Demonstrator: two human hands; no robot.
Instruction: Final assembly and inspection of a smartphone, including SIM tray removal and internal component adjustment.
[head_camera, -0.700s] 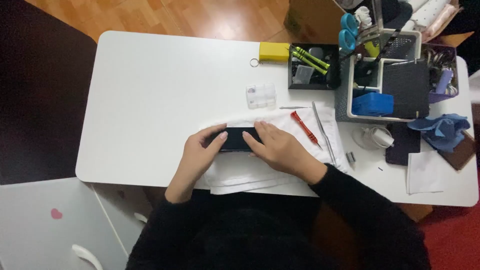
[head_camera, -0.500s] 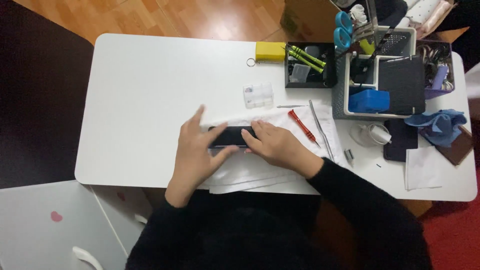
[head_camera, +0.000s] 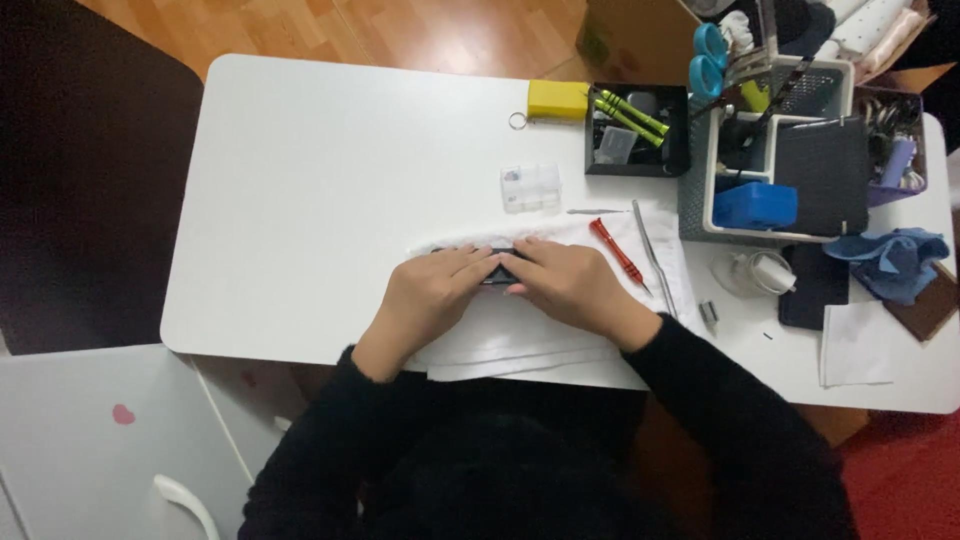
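White laminate makes up the rounded rectangular table (head_camera: 330, 200), and near its front edge lies a white folded cloth (head_camera: 520, 340) on which both hands work. The left hand (head_camera: 430, 295) and the right hand (head_camera: 565, 285) meet over a small flat black device (head_camera: 497, 272), of which only a narrow dark strip shows between the fingers; it rests on the upper part of the cloth, roughly at the middle of the table's width. Both hands curl their fingers down onto the device, pressing and gripping it from either side, with the fingertips of the two hands almost touching. Just to the right of the right hand, on the cloth, lie a red-handled screwdriver (head_camera: 617, 251) and a pair of slim metal tweezers (head_camera: 652, 258), side by side. Farther back stand a small clear plastic parts box (head_camera: 530, 187), a yellow rectangular block with a key ring (head_camera: 556, 99) and a black square tray holding yellow-green tools (head_camera: 636, 129). At the right sits a grey mesh organiser (head_camera: 770, 170) with a blue box inside, and beside it a crumpled blue cloth (head_camera: 890, 262).
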